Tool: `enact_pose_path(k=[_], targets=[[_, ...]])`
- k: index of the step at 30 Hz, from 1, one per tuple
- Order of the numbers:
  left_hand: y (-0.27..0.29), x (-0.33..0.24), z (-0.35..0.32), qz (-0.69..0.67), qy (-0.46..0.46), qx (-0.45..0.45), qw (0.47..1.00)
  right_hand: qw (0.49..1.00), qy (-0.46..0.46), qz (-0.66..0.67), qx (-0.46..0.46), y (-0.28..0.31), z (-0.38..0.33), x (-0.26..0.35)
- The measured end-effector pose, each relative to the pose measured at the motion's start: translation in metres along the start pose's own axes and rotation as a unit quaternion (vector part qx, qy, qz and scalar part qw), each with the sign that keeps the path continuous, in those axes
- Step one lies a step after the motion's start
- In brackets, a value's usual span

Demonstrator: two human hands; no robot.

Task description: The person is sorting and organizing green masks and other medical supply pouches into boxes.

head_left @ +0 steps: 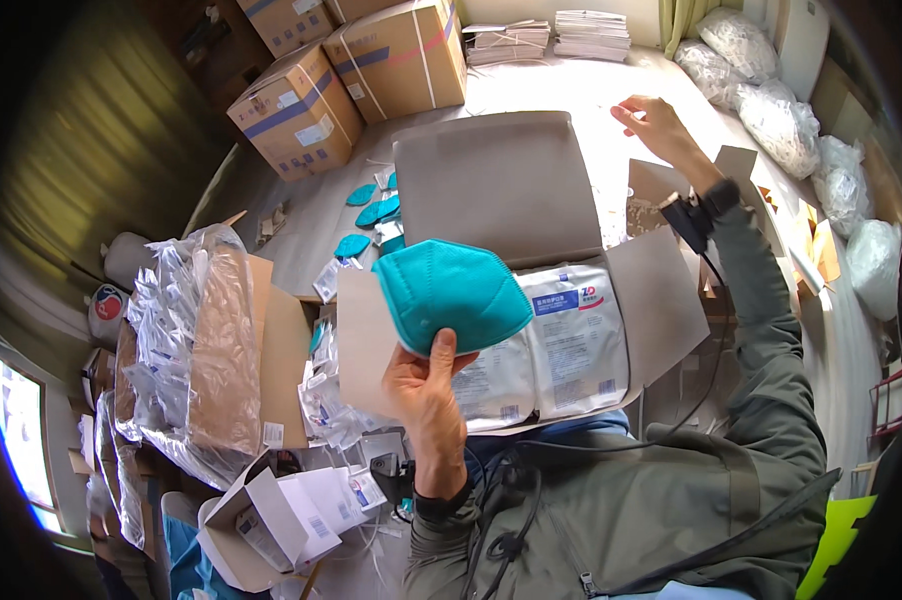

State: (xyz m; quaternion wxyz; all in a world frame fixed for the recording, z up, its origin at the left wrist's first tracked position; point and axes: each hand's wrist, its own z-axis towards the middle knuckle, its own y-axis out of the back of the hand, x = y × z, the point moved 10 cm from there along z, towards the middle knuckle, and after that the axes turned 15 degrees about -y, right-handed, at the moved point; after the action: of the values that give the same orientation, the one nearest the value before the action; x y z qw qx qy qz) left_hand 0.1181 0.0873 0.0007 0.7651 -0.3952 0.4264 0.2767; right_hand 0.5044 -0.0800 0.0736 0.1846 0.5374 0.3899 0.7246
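Note:
A teal folded face mask [458, 293] is pinched between the thumb and fingers of my left hand [426, 385]. It is held up in front of an opened carton [661, 305], hiding part of it. Inside the carton stand white printed packets [579, 345], side by side. My right hand [659, 125] is stretched out far right, above the bright table, beyond the carton's raised flap [496, 180]. Its fingers are loosely bent and a little apart, and I see nothing in them.
More teal masks [376, 212] lie on the table left of the flap. Taped cartons [301, 112] stand at the back left, paper stacks [591, 35] at the back. A box with clear plastic wrappers [166, 340] is at left. Filled plastic bags [776, 125] line the right. A cable [716, 330] hangs beside my right arm.

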Motion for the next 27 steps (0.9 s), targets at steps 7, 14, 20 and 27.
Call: enact_pose_path(k=[7,14,20,27], targets=[[-0.036,0.012,-0.021,-0.023,0.034,0.123,0.992,0.945,0.261,0.080,0.179,-0.025,-0.180,0.102],[-0.043,-0.012,-0.043,-0.042,0.030,0.226,0.973,0.910,0.193,0.132,0.342,-0.050,-0.223,0.120],[0.048,-0.074,-0.024,0.112,-0.137,-0.082,0.981,0.909,0.100,0.208,0.347,-0.088,-0.170,0.184],[0.048,-0.067,-0.025,0.094,-0.110,-0.041,0.989,0.863,0.109,0.394,0.296,-0.124,-0.101,0.199]])
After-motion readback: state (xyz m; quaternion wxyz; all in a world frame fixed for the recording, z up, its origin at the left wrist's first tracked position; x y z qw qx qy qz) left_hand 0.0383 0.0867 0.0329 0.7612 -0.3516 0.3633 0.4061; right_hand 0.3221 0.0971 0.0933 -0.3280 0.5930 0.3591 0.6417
